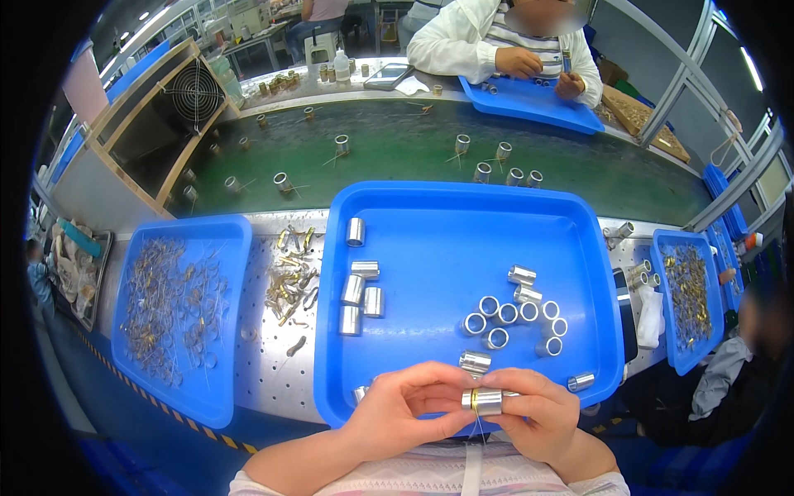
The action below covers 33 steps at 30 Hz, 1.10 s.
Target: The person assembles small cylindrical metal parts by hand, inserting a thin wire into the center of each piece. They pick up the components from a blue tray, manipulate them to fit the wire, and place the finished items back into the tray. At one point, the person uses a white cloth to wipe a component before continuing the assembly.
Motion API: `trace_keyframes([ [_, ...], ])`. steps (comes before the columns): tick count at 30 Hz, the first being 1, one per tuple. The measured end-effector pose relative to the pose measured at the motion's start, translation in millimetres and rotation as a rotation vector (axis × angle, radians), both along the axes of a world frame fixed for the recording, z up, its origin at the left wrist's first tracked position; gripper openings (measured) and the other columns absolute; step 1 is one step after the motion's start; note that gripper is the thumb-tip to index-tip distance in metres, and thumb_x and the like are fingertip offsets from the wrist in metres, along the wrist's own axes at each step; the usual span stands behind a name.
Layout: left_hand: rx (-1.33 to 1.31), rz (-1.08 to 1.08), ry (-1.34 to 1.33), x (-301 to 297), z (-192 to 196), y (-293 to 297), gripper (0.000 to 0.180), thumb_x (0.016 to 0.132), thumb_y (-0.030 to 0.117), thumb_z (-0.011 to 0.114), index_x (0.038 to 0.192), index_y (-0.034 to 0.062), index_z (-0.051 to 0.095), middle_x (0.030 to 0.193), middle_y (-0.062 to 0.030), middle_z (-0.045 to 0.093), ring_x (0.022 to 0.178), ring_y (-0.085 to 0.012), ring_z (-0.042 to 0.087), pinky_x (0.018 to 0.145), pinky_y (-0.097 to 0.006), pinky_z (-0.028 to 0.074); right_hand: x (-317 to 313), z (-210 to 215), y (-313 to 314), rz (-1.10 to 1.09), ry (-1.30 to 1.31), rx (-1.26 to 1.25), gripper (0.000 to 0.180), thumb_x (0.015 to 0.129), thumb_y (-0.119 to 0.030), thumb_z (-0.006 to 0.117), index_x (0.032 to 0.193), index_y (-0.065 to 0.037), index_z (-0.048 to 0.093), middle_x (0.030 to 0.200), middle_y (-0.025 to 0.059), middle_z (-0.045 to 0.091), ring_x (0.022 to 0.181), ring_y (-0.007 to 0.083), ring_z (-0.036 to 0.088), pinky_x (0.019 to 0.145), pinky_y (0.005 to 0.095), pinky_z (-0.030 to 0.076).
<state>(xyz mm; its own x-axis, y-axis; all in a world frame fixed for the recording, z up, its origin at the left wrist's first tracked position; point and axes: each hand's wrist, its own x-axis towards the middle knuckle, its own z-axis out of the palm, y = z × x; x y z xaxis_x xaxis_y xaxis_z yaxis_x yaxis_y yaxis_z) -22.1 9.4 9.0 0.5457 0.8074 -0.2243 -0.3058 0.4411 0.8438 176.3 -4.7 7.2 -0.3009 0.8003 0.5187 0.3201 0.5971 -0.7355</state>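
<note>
Over the near edge of a large blue tray [397,248], both my hands meet around one shiny metal cylinder [490,403]. It lies sideways, with a gold-coloured coil round its left part and thin wire ends hanging below. My left hand [409,405] pinches the coil end between thumb and fingers. Closed on the opposite end is my right hand [538,413], its fingertips on top and thumb below. Just beyond my fingers another metal cylinder [475,361] lies in the tray. Several open-ended metal tubes [496,338] are gathered at the tray's right, and several more cylinders [351,320] at its left.
A blue tray of thin wire coils [165,306] lies left, beside loose brass-coloured pieces [289,289]. On the right is a blue tray of small parts [688,298]. Beyond, a green conveyor belt [397,157] carries several wired tubes. Across it, a person [504,50] works over another tray.
</note>
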Motion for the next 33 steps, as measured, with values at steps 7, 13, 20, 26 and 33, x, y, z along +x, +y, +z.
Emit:
trace_keyframes([
  [7,-0.024,0.024,-0.013,-2,-3,0,0.038,0.074,-0.011,0.067,0.11,-0.0041,0.055,0.113,-0.0131,0.056,0.102,-0.0197,0.059,0.091,-0.032,0.049,-4,-3,0,-0.002,0.064,0.013,0.02,0.071,0.0,0.073,0.085,0.0,0.06,0.105,0.0181,0.063,0.089,0.0272,0.066,0.072,0.0297,0.055],
  [13,-0.094,0.029,-0.017,-7,3,1,0.037,0.077,-0.006,0.067,0.112,-0.0031,0.054,0.107,-0.0135,0.06,0.102,-0.0183,0.059,0.092,-0.031,0.049,-7,-1,4,0.076,0.093,0.013,0.021,0.071,0.002,0.073,0.087,0.0,0.059,0.106,0.0186,0.062,0.092,0.0276,0.065,0.075,0.0307,0.055],
  [20,-0.111,0.122,0.018,-9,-2,-1,0.032,0.073,-0.015,0.064,0.103,-0.0053,0.057,0.104,-0.0147,0.059,0.099,-0.0212,0.061,0.088,-0.032,0.05,-12,9,8,0.088,0.094,0.012,0.024,0.07,0.006,0.071,0.088,-0.002,0.058,0.105,0.0201,0.062,0.095,0.03,0.065,0.079,0.0328,0.054],
  [26,-0.019,0.306,-0.033,-32,-24,-2,0.034,0.069,-0.016,0.064,0.1,-0.0062,0.057,0.097,-0.0166,0.06,0.09,-0.0238,0.063,0.08,-0.036,0.053,7,20,29,0.099,-0.002,-0.101,0.019,0.075,-0.002,0.071,0.09,0.0,0.059,0.106,0.017,0.063,0.091,0.0256,0.065,0.076,0.0314,0.053],
  [33,0.779,0.952,1.16,-132,3,21,0.036,0.059,-0.016,0.063,0.091,-0.0009,0.059,0.095,-0.0108,0.058,0.083,-0.021,0.059,0.071,-0.029,0.048,100,44,152,-0.269,-0.667,-0.421,0.022,0.079,-0.021,0.071,0.086,-0.004,0.058,0.076,0.0082,0.064,0.072,0.0154,0.062,0.065,0.0285,0.049],
])
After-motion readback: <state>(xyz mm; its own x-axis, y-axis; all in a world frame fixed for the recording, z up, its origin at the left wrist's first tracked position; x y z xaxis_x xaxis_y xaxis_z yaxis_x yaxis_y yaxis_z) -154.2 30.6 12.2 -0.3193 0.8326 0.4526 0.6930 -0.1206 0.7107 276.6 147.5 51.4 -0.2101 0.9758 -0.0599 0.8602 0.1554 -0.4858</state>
